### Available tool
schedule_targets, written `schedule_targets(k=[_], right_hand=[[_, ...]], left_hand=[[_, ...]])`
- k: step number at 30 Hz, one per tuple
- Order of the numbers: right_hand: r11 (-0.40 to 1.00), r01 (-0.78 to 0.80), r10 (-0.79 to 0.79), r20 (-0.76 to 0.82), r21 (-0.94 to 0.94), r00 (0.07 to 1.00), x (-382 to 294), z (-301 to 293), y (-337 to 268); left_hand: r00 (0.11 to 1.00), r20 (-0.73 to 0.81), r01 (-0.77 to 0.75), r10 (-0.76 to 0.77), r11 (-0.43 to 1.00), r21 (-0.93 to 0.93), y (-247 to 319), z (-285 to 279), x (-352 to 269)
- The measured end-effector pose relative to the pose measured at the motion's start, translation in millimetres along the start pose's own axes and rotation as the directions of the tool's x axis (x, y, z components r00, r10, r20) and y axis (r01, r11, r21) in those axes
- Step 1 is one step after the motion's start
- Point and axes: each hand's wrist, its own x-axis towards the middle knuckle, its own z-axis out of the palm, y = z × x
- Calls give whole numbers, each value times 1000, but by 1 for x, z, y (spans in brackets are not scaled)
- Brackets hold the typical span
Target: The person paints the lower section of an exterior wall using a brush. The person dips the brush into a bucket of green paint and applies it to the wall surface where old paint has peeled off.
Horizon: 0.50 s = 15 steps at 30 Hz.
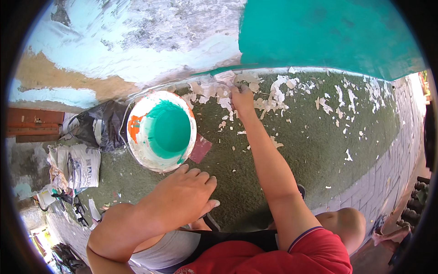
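My right hand (pixel 242 99) is closed around the handle of a paintbrush (pixel 226 78), whose bristles touch the foot of the wall where a narrow green line runs. Green paint (pixel 325 34) covers the wall to the right; the left part of the wall (pixel 154 30) is patchy white, grey and tan. A white bucket (pixel 138 154) of green paint stands left of my right arm, with its wire handle hanging to the left. Just below the bucket, my left hand (pixel 191 188) hangs with its fingers loosely bent and nothing visible in it; its palm is hidden.
Peeled paint flakes (pixel 280 90) litter the green ground along the wall. A dark red flat piece (pixel 200 148) lies beside the bucket. Black plastic bags (pixel 109 123) and a white printed sack (pixel 84 167) are at the left. Grey paving (pixel 369 181) borders the ground at the right.
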Motion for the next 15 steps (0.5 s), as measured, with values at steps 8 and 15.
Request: schedule_targets(k=[8,15], right_hand=[[1000,-12,13,-89,15,996,8,-44,-11],[997,46,-34,-205,55,978,16,-86,-15]], left_hand=[[999,41,14,-15,1000,18,12,-6,10],[997,76,18,-19,1000,22,17,-9,19]])
